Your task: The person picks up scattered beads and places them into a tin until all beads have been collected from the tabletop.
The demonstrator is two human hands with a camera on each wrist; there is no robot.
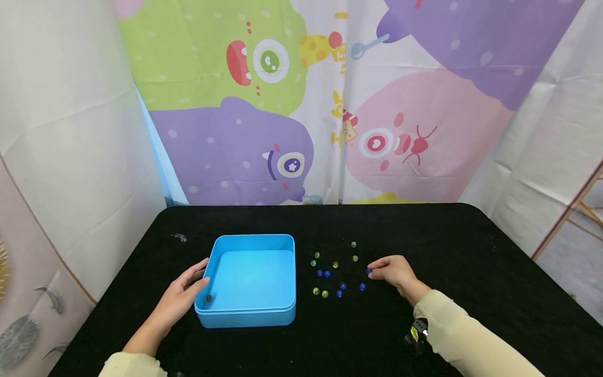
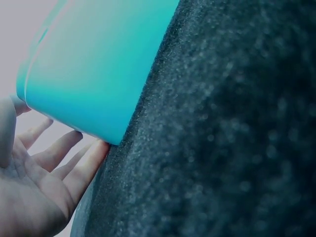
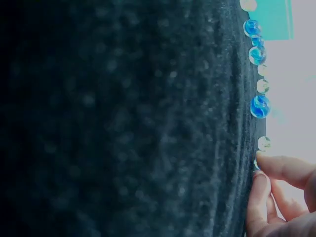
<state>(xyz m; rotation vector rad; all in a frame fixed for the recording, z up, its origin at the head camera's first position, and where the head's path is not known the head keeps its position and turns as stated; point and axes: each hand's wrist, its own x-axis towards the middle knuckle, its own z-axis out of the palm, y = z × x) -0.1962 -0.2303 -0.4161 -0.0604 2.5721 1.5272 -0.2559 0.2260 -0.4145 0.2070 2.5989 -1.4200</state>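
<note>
A light-blue rectangular box (image 1: 249, 318) with an open top stands on the black table, left of the middle. My left hand (image 1: 181, 296) rests against its left side, fingers extended; in the left wrist view the fingertips (image 2: 101, 145) touch the outer wall low down. One small dark marble (image 1: 208, 298) lies inside, in the near left corner. To the right of the box, my right hand (image 1: 395, 272) pinches a blue marble (image 1: 369, 271) between thumb and fingertips, down at the tabletop. In the right wrist view that marble (image 3: 257, 163) is mostly covered by the fingers.
Several blue marbles (image 1: 342, 286) and yellow-green marbles (image 1: 325, 294) lie scattered between the box and my right hand. A greenish marble (image 1: 354, 244) is farthest back. Behind the black table (image 1: 358, 340) hangs a curtain (image 1: 325, 104) with cartoon figures.
</note>
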